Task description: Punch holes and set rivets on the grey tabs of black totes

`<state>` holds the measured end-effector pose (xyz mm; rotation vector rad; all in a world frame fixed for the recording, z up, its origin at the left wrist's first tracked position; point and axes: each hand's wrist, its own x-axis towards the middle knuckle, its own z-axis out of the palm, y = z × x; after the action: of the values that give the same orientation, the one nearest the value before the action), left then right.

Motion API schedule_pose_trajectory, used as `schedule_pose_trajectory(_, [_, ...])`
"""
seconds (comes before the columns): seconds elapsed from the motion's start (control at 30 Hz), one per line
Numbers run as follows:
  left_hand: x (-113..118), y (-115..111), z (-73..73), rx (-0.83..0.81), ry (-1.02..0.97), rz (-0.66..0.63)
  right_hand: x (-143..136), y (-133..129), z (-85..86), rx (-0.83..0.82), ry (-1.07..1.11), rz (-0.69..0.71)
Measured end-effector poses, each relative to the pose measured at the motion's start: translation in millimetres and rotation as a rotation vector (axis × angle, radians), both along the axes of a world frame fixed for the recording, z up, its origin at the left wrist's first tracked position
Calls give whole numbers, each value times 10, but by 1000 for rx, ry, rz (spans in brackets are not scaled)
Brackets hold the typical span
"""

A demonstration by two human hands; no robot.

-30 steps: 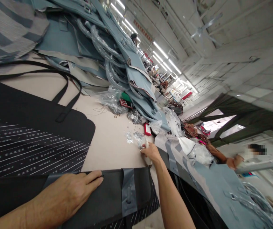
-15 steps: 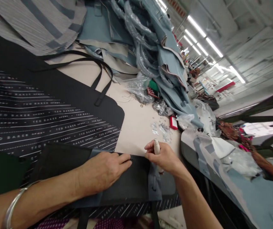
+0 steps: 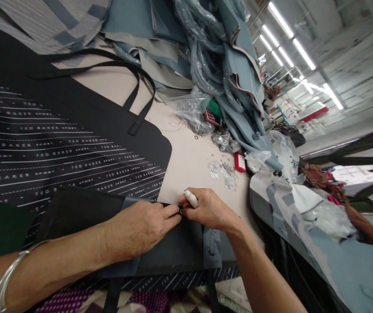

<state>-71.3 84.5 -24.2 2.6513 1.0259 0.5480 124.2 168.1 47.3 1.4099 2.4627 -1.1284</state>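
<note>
A black bag with blue-grey strap tabs lies across the near edge of the table. My left hand rests on it, thumb and fingers pinched on its upper edge. Close beside those fingertips is my right hand, closed around a tool with a thick white handle; its working end is hidden. Between the fingertips of both hands shows a small shiny ring-like piece, too small to make out. One blue-grey tab with a slot hangs below my right hand.
Striped black lining and a black strap lie at the left. Small metal discs, a red-framed box and plastic bags sit beyond my right hand. Blue-grey bag pieces are piled at the back.
My right hand has moved left along the bag's edge to my left fingertips, and the white handle has tilted over. My left hand keeps its grip on the edge.
</note>
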Motion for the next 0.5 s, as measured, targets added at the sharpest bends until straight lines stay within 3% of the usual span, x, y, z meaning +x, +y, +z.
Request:
schedule_pose_trajectory(0.2, [1, 15, 21, -36, 22, -18, -3, 65, 3, -47, 8, 43])
schedule_pose_trajectory(0.4, [1, 9, -3, -11, 33, -11, 64, 100, -80, -228, 131, -97])
schedule_pose_trajectory(0.5, [-3, 0, -16, -14, 33, -15, 35, 85, -69, -211, 116, -108])
